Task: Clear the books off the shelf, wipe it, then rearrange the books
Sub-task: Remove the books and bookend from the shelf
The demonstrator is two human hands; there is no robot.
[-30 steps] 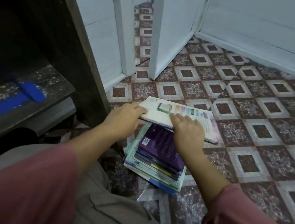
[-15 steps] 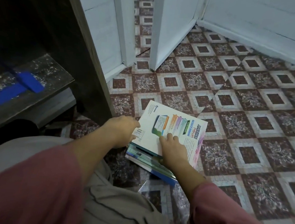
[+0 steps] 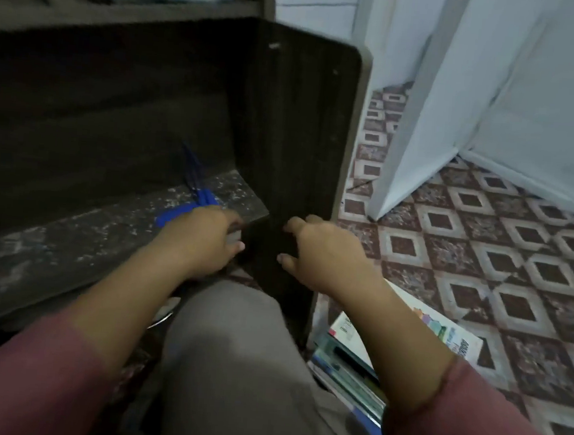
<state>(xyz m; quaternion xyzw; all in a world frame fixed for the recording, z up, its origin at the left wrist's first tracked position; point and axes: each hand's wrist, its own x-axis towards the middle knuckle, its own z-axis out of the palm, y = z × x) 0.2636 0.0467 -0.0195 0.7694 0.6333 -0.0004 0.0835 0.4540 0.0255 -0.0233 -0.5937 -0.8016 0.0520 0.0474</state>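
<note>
Our left hand (image 3: pixel 204 241) and right hand (image 3: pixel 327 255) were stretched out forward, side by side and a little apart. The left lay knuckles up with fingers curled under, its grip hidden. The right hung with fingers loosely bent, holding nothing.

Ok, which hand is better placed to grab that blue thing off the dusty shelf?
Probably the left. The left hand is at the front edge of the shelf, right beside the blue object; the right hand hovers by the side panel, farther away.

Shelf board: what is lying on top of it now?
Blue pens and pale dust specks on the shelf board; no books visible. The left hand covers its front right corner, so anything there is hidden.
</note>
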